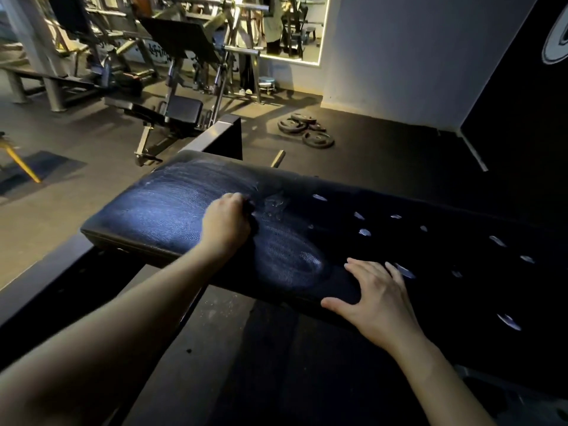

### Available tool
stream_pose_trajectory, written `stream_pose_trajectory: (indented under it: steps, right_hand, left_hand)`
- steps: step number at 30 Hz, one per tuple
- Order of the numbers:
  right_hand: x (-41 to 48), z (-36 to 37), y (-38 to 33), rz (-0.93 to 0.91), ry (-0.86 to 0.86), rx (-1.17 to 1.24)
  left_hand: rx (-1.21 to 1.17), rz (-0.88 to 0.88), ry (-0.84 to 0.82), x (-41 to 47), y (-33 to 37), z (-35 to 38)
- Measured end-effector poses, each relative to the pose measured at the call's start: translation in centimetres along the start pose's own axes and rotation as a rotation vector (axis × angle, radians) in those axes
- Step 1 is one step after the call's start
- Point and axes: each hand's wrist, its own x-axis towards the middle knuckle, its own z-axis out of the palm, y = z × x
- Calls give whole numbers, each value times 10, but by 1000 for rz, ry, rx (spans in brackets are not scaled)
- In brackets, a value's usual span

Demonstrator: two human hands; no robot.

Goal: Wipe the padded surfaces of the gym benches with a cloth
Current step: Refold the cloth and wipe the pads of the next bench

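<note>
A dark padded bench pad (159,210) lies across the middle of the view, with pale wipe streaks on its left half and several torn spots on its darker right half. My left hand (226,224) is fisted on the pad's middle, gripping a dark cloth (250,210) that barely shows beyond the fingers. My right hand (378,296) rests flat with fingers spread on the pad's near edge, holding nothing.
The bench's black metal frame (61,287) runs below the pad on the left. Weight plates (307,130) lie on the floor behind. A leg-press machine (184,72) stands at the back left, a mirror (292,26) hangs on the far wall, and a person is reflected in it.
</note>
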Motion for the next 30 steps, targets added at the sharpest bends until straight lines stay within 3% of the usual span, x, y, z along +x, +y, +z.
stream_pose_trajectory:
  steps: [2,5,8,10,12,15,17,20,23,25,27,30]
  right_hand:
    - [1,-4,2,-17,-21,-7]
    - [-1,-9,6,-65,-18,12]
    - [-4,-8,12,-55,-17,16]
    - [-3,-6,13,-51,-5,18]
    - [0,-6,12,-56,-3,23]
    - [4,-11,12,-82,-23,0]
    - [14,-21,14,-88,-42,1]
    - [42,-34,19,-68,-23,2]
    - [74,-35,25,-37,-51,-13]
    - [96,-30,26,-22,-130,-29]
    - [116,-25,27,-8,-179,-37]
    - [136,-19,31,50,-234,-34]
  left_hand:
    - [-100,60,-53,-21,54,24]
    - [-203,335,-202,-91,117,35]
    - [-157,471,-103,-96,79,17]
    - [-8,340,-33,-64,30,4]
    - [95,94,3,-17,-11,-8]
    - [42,-89,-2,15,-3,-2]
    - [-32,9,-68,0,42,16]
    - [-173,367,-216,-53,101,34]
    - [-170,557,-197,-52,74,23]
    - [-56,461,-125,-9,23,19]
    - [69,257,-67,48,-26,14]
    - [86,27,-29,92,-38,19]
